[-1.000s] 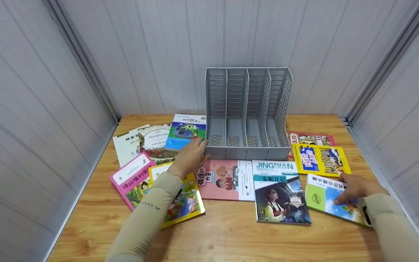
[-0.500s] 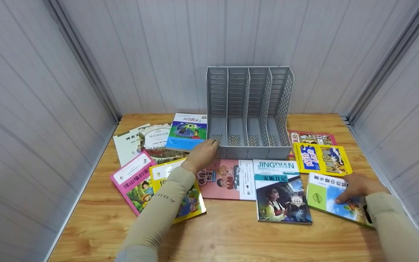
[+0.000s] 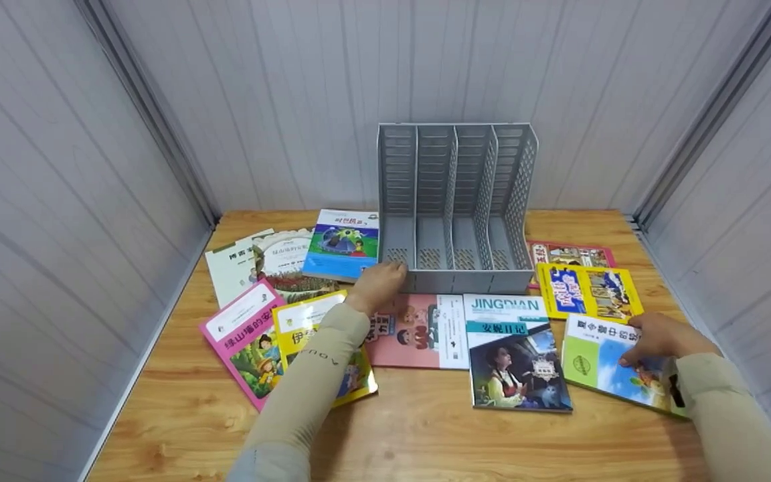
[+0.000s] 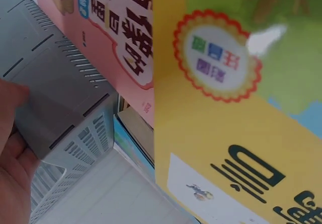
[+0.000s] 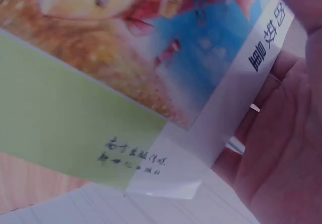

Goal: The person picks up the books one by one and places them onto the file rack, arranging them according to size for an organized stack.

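Two hands in head view: left hand (image 3: 379, 284) grips front-left corner of grey file rack (image 3: 456, 201) at desk's back. Left wrist: fingers wrap rack wall (image 4: 55, 118). Right wrist: right hand (image 5: 287, 133) pinches green-blue book's (image 5: 100, 83) edge (lifted, front right).

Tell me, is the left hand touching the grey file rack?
Touching: the left wrist view shows the left hand pressed against the grey file rack at its corner.
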Demonstrator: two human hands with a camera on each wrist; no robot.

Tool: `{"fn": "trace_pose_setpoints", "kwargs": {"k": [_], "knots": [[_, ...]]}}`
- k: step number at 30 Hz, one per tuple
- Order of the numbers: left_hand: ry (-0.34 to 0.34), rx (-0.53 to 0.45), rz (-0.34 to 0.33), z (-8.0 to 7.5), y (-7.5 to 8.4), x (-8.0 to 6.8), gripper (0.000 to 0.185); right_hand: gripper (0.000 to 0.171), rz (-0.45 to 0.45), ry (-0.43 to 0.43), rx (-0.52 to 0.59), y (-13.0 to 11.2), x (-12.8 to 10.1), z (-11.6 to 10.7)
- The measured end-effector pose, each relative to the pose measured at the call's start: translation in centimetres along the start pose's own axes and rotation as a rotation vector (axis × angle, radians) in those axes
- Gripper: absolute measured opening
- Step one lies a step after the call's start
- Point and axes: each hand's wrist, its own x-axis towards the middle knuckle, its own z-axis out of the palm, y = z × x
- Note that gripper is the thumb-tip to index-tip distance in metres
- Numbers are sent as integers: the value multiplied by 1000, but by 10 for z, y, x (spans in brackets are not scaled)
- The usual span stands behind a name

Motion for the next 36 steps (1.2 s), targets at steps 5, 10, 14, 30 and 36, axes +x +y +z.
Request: {"fn": "trace_pose_setpoints", "kwargs": {"k": [5, 10, 14, 30, 36], "knots": [[54, -2, -7, 2, -1, 2, 23, 93, 7, -3, -4, -4, -1, -9], [50, -42, -24, 1, -2, 4, 22, 67, -54, 12, -21, -8, -2, -18], [23, -80, -39, 0, -1, 5, 24, 60, -90, 33, -8, -11, -4, -24], [49, -108, -47, 2, 0, 6, 22, 47, -109, 112, 43, -20, -8, -33], [54, -118, -46, 1, 0, 4, 22, 38, -111, 112, 118, -24, -11, -33]]}}
